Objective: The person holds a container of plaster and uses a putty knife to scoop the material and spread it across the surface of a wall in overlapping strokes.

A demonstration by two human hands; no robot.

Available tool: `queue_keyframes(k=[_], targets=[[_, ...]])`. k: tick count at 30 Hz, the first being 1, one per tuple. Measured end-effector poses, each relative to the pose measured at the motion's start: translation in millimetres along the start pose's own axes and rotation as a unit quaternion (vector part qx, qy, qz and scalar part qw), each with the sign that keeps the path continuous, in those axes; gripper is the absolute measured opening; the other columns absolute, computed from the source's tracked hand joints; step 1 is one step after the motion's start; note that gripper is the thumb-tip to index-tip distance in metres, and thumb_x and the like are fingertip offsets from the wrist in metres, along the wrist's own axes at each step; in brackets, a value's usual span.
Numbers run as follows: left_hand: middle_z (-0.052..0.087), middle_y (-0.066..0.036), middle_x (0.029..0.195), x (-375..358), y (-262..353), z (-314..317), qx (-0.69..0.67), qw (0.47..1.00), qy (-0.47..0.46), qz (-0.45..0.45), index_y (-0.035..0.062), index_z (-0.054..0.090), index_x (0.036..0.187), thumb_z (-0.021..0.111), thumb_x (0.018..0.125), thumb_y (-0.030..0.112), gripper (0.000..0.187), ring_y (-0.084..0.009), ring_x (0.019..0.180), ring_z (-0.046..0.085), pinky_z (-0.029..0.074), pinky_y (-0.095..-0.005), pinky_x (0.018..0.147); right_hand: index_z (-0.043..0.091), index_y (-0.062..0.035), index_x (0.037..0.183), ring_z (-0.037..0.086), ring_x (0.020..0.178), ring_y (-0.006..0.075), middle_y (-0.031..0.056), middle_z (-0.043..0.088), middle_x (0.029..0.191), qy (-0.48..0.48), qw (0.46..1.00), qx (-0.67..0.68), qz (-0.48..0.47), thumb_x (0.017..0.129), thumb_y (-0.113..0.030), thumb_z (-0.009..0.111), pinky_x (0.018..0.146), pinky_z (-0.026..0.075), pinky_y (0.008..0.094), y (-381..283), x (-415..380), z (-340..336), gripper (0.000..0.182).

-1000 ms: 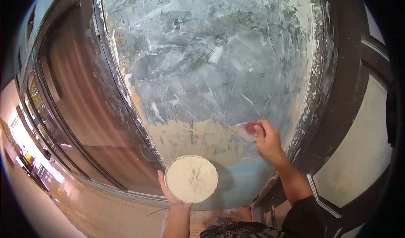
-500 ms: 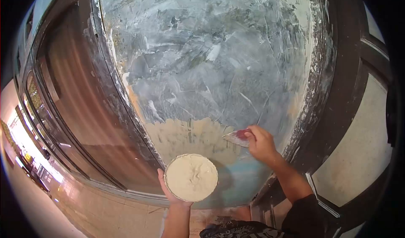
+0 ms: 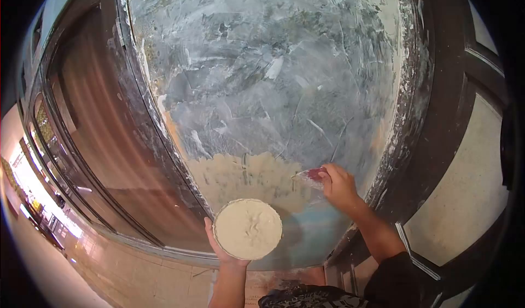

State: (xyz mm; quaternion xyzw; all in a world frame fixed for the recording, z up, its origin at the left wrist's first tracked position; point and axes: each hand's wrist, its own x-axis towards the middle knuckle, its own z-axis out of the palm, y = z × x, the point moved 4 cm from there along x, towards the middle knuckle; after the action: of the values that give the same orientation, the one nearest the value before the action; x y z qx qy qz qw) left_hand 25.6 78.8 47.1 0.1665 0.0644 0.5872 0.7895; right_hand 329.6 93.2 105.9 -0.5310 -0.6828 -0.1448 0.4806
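Observation:
My left hand (image 3: 217, 246) supports a round tub of cream-coloured putty (image 3: 247, 229) from its left side and below; most of the fingers are hidden behind the tub. The putty's surface has a few dents near its middle. In my right hand (image 3: 341, 189) is a putty knife (image 3: 313, 176) with a reddish handle, its blade pointing left at the wall. The fingers are closed around it. Fresh beige putty (image 3: 235, 171) covers a band low on the grey, streaked wall (image 3: 262, 89), and the blade is close to or on its right part.
Dark, paint-spattered frames (image 3: 407, 89) edge the wall. On the left stands a brown glazed panel (image 3: 109, 116), on the right a dark door with pale panels (image 3: 454, 198). Tiled floor (image 3: 147, 275) lies below, and bare bluish wall (image 3: 311, 231) shows under the putty band.
The putty knife has turned slightly, so its blade looks narrower, and its tip has shifted a little to the right. The left hand and the tub have stayed in place.

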Motion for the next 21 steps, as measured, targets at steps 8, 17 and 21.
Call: queue_keyframes(k=[8, 17, 21], targets=[[0.057, -0.018, 0.145, -0.5, -1.1, 2.8, 0.013, 1.000, -0.026, -0.006, 0.0040, 0.053, 0.145, 0.035, 0.097, 0.077, 0.089, -0.0404, 0.128, 0.058, 0.049, -0.0566, 0.106, 0.064, -0.0023, 0.108, 0.067, 0.084, 0.0440, 0.0200, 0.070, 0.094, 0.022, 0.995, 0.085, 0.041, 0.097, -0.013, 0.064, 0.072, 0.053, 0.0477, 9.6, -2.5, -11.6, 0.015], [0.051, -0.019, 0.152, -3.1, -2.0, 2.0, 0.022, 0.999, -0.030, -0.012, 0.0087, 0.051, 0.148, 0.035, 0.095, 0.079, 0.089, -0.0493, 0.130, 0.053, 0.040, -0.0818, 0.098, 0.063, -0.0053, 0.111, 0.066, 0.089, 0.0470, 0.0194, 0.071, 0.095, 0.027, 0.990, 0.068, 0.117, 0.098, -0.018, 0.063, 0.073, 0.052, 0.0500, 14.6, 5.6, -16.4, 0.018], [0.049, -0.019, 0.152, -1.0, -0.5, -9.0, 0.010, 1.000, 0.002, -0.004, 0.0078, 0.051, 0.148, 0.036, 0.094, 0.079, 0.090, -0.0502, 0.130, 0.052, 0.039, -0.0829, 0.098, 0.064, -0.0064, 0.110, 0.067, 0.087, 0.0454, 0.0195, 0.071, 0.095, -0.016, 0.994, 0.011, 0.109, 0.099, -0.019, 0.063, 0.074, 0.052, 0.0494, 5.7, -1.2, -7.0, 0.017]])
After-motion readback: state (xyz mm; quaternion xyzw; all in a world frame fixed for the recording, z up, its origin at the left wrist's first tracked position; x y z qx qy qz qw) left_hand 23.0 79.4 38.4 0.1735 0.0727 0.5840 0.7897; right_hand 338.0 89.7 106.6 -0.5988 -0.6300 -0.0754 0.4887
